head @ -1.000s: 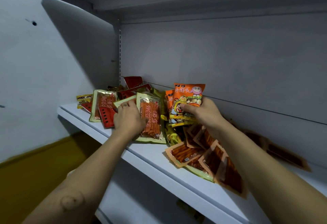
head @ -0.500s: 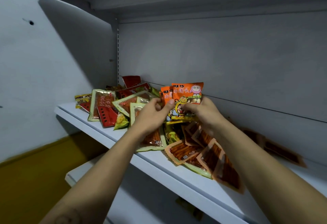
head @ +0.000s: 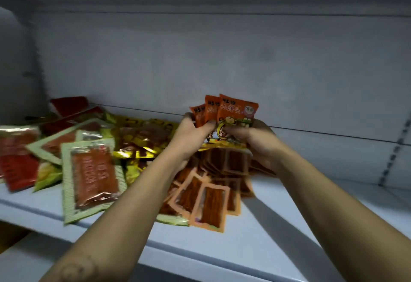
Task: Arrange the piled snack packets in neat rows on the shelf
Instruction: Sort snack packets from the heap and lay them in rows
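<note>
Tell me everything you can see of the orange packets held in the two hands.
The orange packets are three glossy pouches, fanned and overlapping, upright, with printed lettering and a cartoon figure on the front one. The left hand and the right hand grip their lower parts, above the pile.

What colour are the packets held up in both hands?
The packets are orange with a cartoon figure, clearest in the head view.
</note>
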The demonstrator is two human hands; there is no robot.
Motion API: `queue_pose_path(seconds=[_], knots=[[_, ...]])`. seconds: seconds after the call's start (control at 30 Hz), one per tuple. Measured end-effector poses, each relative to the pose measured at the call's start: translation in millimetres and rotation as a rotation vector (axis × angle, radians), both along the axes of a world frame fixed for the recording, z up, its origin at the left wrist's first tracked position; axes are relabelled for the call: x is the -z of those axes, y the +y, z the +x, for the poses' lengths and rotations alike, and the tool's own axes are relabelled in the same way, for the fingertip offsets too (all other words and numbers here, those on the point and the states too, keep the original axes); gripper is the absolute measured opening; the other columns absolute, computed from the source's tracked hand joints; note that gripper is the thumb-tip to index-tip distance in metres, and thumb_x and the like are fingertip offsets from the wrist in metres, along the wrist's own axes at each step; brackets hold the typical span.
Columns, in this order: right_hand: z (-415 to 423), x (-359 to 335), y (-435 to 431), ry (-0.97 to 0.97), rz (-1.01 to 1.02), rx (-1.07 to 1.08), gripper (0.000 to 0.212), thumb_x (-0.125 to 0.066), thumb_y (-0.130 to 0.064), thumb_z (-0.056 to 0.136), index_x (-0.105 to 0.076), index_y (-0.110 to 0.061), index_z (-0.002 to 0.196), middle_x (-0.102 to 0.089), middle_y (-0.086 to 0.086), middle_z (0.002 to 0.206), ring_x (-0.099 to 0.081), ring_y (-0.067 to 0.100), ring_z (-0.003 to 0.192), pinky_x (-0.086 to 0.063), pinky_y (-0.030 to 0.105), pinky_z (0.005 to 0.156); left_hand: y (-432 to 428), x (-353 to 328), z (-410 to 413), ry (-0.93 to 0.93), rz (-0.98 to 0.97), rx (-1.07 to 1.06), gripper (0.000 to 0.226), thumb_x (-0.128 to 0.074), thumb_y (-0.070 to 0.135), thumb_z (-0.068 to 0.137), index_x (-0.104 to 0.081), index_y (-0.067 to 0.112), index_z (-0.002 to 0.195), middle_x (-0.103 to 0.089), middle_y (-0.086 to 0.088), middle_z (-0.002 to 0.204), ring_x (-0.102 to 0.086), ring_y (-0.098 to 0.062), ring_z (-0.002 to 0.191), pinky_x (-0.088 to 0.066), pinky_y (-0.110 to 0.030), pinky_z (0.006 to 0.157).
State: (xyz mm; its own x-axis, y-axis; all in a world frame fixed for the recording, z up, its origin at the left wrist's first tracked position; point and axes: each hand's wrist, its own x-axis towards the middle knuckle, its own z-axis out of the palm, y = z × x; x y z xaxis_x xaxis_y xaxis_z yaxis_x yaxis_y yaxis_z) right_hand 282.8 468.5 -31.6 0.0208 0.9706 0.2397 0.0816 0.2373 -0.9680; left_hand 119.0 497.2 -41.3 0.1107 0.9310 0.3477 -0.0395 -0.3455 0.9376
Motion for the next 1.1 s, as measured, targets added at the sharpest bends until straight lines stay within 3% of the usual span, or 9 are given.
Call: queue_pose_path(seconds=[0.13, 0.23, 0.37, 0.5, 0.63, 0.77, 0.9, 1.1], knots=[[71, -8, -42, -0.029, 0.057, 0.184, 0.033, -0.076, -0.009, 0.080, -0.068, -0.009, 0.112, -0.076, 0.005, 0.104, -0.073, 0.021, 0.096, -0.055, 0.036, 0.089, -18, -13, 77, -0.051, 0.025, 0.077, 0.047, -0.076, 0.019, 0.087, -0.051, 0.010, 0.125, -0.068, -0.006, 0.113, -0.066, -0.022, 0.106, -0.051, -0.043, 0.100], [131, -13, -84, -0.002, 0.091, 0.355, 0.038, -0.077, 0.000, 0.077, -0.064, -0.007, 0.112, -0.075, 0.009, 0.105, -0.072, 0.025, 0.096, -0.056, 0.040, 0.089, -41, -17, 140, -0.041, 0.054, 0.214, 0.035, -0.076, 0.013, 0.085, -0.060, 0.013, 0.116, -0.072, -0.004, 0.109, -0.069, -0.020, 0.100, -0.054, -0.038, 0.094], [212, -17, -154, 0.066, 0.134, 0.583, 0.038, -0.076, 0.005, 0.076, -0.059, -0.013, 0.105, -0.073, 0.007, 0.100, -0.071, 0.023, 0.092, -0.055, 0.031, 0.075, -92, -24, 233, -0.050, 0.077, 0.355, 0.025, -0.077, 0.014, 0.085, -0.062, 0.023, 0.103, -0.073, 0.003, 0.102, -0.069, -0.016, 0.096, -0.054, -0.031, 0.085], [291, -14, -233, 0.062, 0.125, 0.734, 0.025, -0.067, 0.002, 0.085, -0.060, -0.017, 0.100, -0.072, 0.002, 0.097, -0.069, 0.019, 0.090, -0.050, 0.027, 0.068, -158, -22, 330, -0.019, 0.030, 0.487, 0.022, -0.074, 0.014, 0.088, -0.063, 0.019, 0.107, -0.073, -0.001, 0.102, -0.070, -0.020, 0.095, -0.055, -0.036, 0.084], [360, -7, -313, 0.016, 0.142, 0.868, 0.019, -0.061, -0.002, 0.091, -0.065, -0.016, 0.102, -0.073, -0.001, 0.093, -0.069, 0.014, 0.084, -0.050, 0.025, 0.065, -232, -18, 415, -0.006, 0.013, 0.645, 0.016, -0.071, 0.011, 0.089, -0.062, 0.022, 0.096, -0.072, 0.005, 0.092, -0.069, -0.013, 0.083, -0.053, -0.025, 0.068], [415, 9, -396, -0.015, 0.156, 0.993, 0.025, -0.064, 0.001, 0.088, -0.059, -0.022, 0.097, -0.070, -0.004, 0.091, -0.069, 0.012, 0.086, -0.055, 0.026, 0.073, -301, -10, 489, 0.030, 0.022, 0.807, 0.022, -0.077, 0.018, 0.085, -0.069, 0.016, 0.105, -0.076, 0.000, 0.096, -0.073, -0.017, 0.086, -0.055, -0.028, 0.072], [459, 26, -466, -0.054, 0.133, 1.170, 0.040, -0.074, -0.009, 0.083, -0.055, -0.020, 0.115, -0.070, -0.002, 0.105, -0.068, 0.016, 0.098, -0.056, 0.040, 0.091, -361, -4, 549, 0.075, 0.024, 0.922, 0.020, -0.080, 0.020, 0.082, -0.067, 0.020, 0.097, -0.075, 0.005, 0.089, -0.072, -0.011, 0.077, -0.052, -0.021, 0.062], [502, 37, -550, -0.182, 0.041, 1.357, 0.038, -0.076, -0.026, 0.083, -0.061, -0.024, 0.118, -0.071, -0.006, 0.108, -0.067, 0.015, 0.101, -0.053, 0.044, 0.095, -431, 7, 622, 0.135, 0.040, 1.090, 0.022, -0.080, 0.020, 0.082, -0.066, 0.020, 0.099, -0.073, 0.002, 0.095, -0.070, -0.015, 0.085, -0.051, -0.028, 0.070]])
